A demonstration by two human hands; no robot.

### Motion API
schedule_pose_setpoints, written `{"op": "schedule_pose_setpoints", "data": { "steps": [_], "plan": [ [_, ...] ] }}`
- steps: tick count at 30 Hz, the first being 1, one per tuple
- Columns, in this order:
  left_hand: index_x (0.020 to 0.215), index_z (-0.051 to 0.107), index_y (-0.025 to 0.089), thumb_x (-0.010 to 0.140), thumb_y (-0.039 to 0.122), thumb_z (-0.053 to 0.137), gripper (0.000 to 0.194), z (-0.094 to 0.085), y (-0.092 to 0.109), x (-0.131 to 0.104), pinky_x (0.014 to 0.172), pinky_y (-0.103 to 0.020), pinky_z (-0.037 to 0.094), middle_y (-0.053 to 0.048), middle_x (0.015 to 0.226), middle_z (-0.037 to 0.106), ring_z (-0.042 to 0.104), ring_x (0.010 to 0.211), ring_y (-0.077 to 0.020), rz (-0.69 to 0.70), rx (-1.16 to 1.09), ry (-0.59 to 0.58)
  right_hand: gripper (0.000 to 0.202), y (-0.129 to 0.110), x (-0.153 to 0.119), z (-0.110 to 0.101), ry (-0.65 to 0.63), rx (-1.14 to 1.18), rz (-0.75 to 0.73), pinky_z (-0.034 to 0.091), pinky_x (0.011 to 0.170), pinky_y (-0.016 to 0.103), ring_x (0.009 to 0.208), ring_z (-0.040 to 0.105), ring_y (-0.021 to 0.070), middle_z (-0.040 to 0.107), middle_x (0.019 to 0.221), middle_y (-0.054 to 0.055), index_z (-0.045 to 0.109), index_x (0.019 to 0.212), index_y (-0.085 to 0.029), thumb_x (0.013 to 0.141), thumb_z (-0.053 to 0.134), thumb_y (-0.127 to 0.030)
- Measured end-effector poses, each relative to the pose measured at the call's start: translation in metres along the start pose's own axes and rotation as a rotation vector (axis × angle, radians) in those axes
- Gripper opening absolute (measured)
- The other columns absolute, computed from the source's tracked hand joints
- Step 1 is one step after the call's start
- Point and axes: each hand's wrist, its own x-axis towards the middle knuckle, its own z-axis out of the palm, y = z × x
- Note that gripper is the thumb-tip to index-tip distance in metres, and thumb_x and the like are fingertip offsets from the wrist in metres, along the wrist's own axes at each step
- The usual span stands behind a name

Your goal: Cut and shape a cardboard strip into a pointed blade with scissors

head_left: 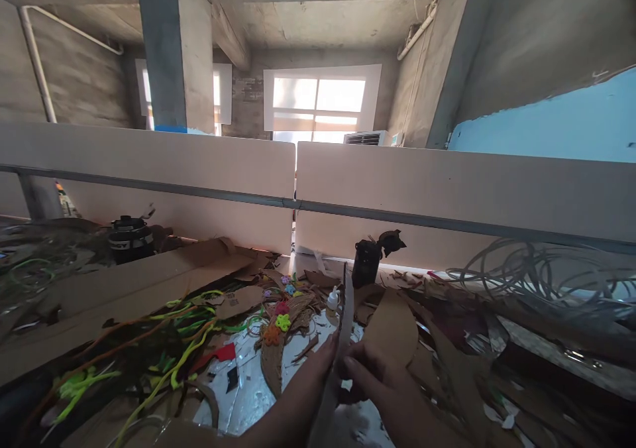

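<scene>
A flat grey-brown piece of cardboard (346, 305) stands upright in front of me, seen almost edge-on. My left hand (318, 363) presses against its left side, fingers mostly hidden behind the edge. On the other side my right hand (368, 374) grips it with bent fingers and the thumb close to the sheet. Just left of the cardboard's upper part is a small white squeeze bottle (333, 298). Farther left lie pipe-cleaner flowers: a yellow-green one (282, 322), an orange one (271, 335) and a red one (281, 307).
Cut cardboard (392, 329) and scraps cover much of the worktop. Green and orange pipe cleaners (186, 329) lie at the left. Behind stand a black container (366, 262), another dark canister (130, 239) and a white partition (447, 183). Coiled clear tubing (541, 272) lies at right.
</scene>
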Motion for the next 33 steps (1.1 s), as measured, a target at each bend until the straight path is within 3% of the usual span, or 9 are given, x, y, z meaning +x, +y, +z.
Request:
{"op": "schedule_pose_setpoints", "data": {
  "steps": [7,14,21,29,33],
  "plan": [
    [0.084,0.066,0.019,0.083,0.068,0.054,0.05,-0.009,-0.015,0.005,0.059,-0.025,0.034,0.001,0.073,0.054,0.049,0.063,-0.0134,-0.015,0.124,0.051,0.041,0.003,0.005,-0.005,0.008,-0.003,0.03,0.049,0.057,0.026,0.063,0.058,0.0143,0.062,0.072,0.0,0.065,0.076,-0.016,0.073,0.072,-0.056],
    [0.095,0.064,0.019,0.091,0.057,0.047,0.041,-0.005,-0.009,0.0,0.06,-0.025,0.036,0.001,0.076,0.054,0.047,0.067,-0.0141,0.089,0.198,-0.005,0.041,0.006,0.006,-0.005,0.019,0.04,0.018,0.044,0.052,0.025,0.054,0.059,0.0134,0.062,0.064,-0.001,0.061,0.07,-0.016,0.071,0.074,-0.055],
    [0.094,0.064,0.019,0.093,0.052,0.045,0.038,0.005,0.0,-0.01,0.064,-0.026,0.035,0.002,0.077,0.052,0.045,0.068,-0.0143,0.076,0.235,-0.017,0.046,0.005,0.007,-0.007,-0.008,0.032,0.018,0.043,0.052,0.025,0.052,0.056,0.0118,0.058,0.061,-0.003,0.057,0.066,-0.017,0.068,0.075,-0.059],
    [0.089,0.063,0.021,0.093,0.055,0.043,0.039,0.002,-0.003,-0.009,0.067,-0.026,0.037,0.002,0.078,0.051,0.043,0.07,-0.0152,0.076,0.302,0.019,0.042,0.003,0.007,-0.009,-0.032,-0.019,0.041,0.045,0.054,0.026,0.055,0.058,0.0132,0.062,0.065,-0.001,0.057,0.07,-0.018,0.07,0.074,-0.057],
    [0.096,0.064,0.02,0.094,0.055,0.042,0.041,0.004,0.0,-0.01,0.066,-0.026,0.036,0.002,0.078,0.05,0.041,0.07,-0.0148,0.082,0.314,0.015,0.041,0.003,0.008,-0.009,-0.035,-0.021,0.046,0.045,0.053,0.026,0.054,0.059,0.0136,0.061,0.064,-0.002,0.056,0.069,-0.019,0.071,0.073,-0.056]
  ]
}}
